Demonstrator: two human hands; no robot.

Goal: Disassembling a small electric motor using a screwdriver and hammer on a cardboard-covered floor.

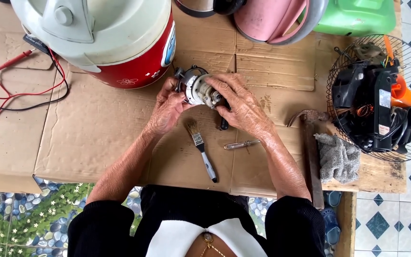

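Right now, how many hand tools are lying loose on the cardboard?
3: a small grey-handled paintbrush below the hands, a clear-handled screwdriver beside it, a rusty hammer farther right. Others may be hidden.

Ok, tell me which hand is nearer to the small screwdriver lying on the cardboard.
Right. The right hand sits just above the screwdriver, holding the small motor. The left hand is farther off, on the other side of the paintbrush.
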